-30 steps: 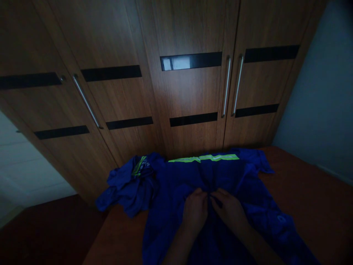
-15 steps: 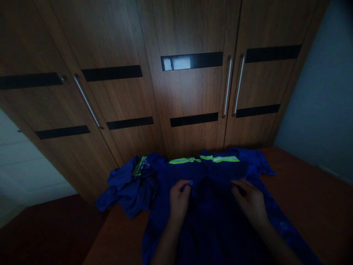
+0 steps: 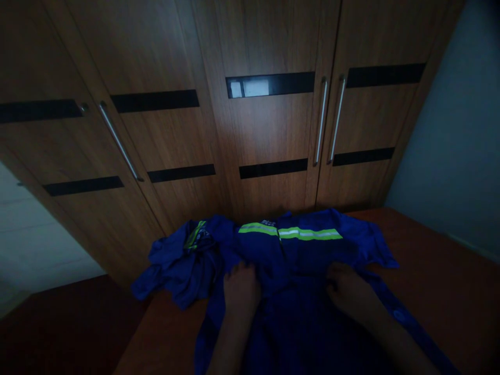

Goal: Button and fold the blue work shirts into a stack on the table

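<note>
A dark blue work garment (image 3: pixel 312 325) with a yellow-green and silver reflective stripe across it lies spread out in front of me. On its left part is my left hand (image 3: pixel 241 289), back upward, fingers curled down onto the cloth. My right hand (image 3: pixel 349 289) is closed at the garment's right part, its fingers bent inward against the fabric. Both fingertips are partly hidden and dim. One sleeve (image 3: pixel 377 242) reaches out to the right. A round button (image 3: pixel 399 315) shows along the right edge of the cloth.
A crumpled blue garment (image 3: pixel 183 273) with a reflective strip lies at the left on the reddish-brown surface (image 3: pixel 441 276). Behind stands a wooden wardrobe (image 3: pixel 269 125) with metal handles (image 3: pixel 321 122) and dark inlays. A pale wall (image 3: pixel 449 172) rises on the right.
My left hand has moved left and down and turned its back up. My right hand has lowered slightly. The cloth has dropped, showing the stripe more fully and flatter.
</note>
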The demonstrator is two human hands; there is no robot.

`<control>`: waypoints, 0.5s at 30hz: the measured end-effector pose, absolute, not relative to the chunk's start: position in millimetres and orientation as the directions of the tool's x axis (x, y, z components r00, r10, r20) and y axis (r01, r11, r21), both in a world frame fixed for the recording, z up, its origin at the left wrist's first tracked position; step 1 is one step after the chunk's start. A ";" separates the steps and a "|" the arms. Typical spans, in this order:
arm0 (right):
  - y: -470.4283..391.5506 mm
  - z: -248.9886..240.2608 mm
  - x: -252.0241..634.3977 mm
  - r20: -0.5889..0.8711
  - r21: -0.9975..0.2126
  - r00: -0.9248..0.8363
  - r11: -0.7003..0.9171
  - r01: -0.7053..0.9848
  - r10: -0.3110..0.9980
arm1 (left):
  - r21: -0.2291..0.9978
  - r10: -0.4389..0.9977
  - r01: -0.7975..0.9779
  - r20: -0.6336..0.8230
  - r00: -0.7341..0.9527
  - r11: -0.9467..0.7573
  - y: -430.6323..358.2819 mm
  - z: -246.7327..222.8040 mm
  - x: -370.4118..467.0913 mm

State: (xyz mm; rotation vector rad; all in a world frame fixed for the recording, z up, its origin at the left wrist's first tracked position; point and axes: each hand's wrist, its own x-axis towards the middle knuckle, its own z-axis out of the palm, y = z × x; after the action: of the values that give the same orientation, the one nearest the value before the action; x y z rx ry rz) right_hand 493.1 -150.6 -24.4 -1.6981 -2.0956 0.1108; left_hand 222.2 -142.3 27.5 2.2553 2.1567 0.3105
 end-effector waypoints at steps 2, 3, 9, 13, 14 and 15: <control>-154.2 -13.5 484.7 0.352 -0.281 -0.197 0.304 0.911 0.915 | 0.146 0.945 0.974 0.302 0.124 -0.174 -146.6 33.5 234.8; -156.1 -7.0 478.5 0.383 -0.275 -0.222 0.341 0.899 0.896 | 0.173 0.921 0.956 0.354 0.163 -0.236 -148.3 35.3 241.2; -156.5 10.3 432.5 0.442 -0.310 -0.327 0.484 0.818 0.835 | 0.269 0.914 0.884 0.252 0.318 -0.382 -150.6 20.0 263.4; -148.8 -5.1 420.9 0.387 -0.254 -0.324 0.437 0.863 0.863 | 0.272 0.924 0.884 0.165 0.346 -0.380 -146.9 6.6 263.9; -147.4 -9.2 421.2 0.374 -0.250 -0.323 0.430 0.867 0.869 | 0.272 0.925 0.884 0.149 0.351 -0.379 -145.8 5.2 263.8; -146.3 -12.7 422.1 0.366 -0.255 -0.326 0.430 0.866 0.872 | 0.275 0.924 0.882 0.136 0.358 -0.382 -144.8 4.4 263.8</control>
State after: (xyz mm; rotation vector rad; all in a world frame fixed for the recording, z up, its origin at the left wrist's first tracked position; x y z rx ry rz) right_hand 422.1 -146.3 -12.7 -1.4687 -2.2408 0.0177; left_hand 263.8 -144.8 4.4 2.4574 1.6487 0.4037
